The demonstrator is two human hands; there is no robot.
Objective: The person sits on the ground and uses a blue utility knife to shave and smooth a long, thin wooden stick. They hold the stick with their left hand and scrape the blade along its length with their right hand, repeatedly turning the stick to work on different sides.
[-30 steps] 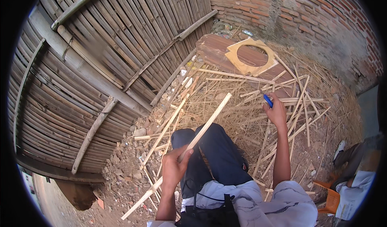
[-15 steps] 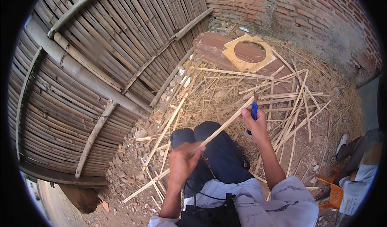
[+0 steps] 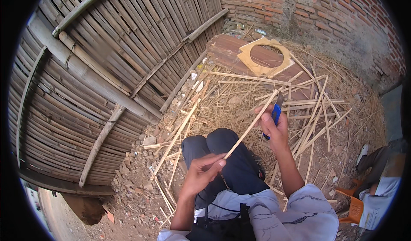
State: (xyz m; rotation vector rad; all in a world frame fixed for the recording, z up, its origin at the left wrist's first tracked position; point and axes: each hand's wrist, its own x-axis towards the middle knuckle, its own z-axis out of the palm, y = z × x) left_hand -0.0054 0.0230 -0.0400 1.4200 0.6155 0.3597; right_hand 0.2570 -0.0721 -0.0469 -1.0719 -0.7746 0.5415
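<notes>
My left hand (image 3: 203,172) pinches the near end of a thin pale bamboo strip (image 3: 245,135) between thumb and fingers, above my left knee. The strip slants up and away to the right. Closed around a blue utility knife (image 3: 275,116), my right hand (image 3: 276,127) also has fingertips at the strip's upper part. The knife's blade points away from me, close beside the strip's far end. Whether the blade touches the strip I cannot tell.
Loose bamboo strips (image 3: 314,129) lie crisscrossed on shavings at right. Beyond them, a pale board with a round hole (image 3: 245,58) rests on a brown plank (image 3: 223,52). A bamboo wall (image 3: 111,48) stands left, a brick wall (image 3: 334,16) behind. Another person's leg (image 3: 374,168) and an orange chair (image 3: 355,209) are at right.
My left hand has shifted slightly right, and the long piece behind it no longer shows. The strip's far end reaches farther away. The knife has moved a little right and tilted.
</notes>
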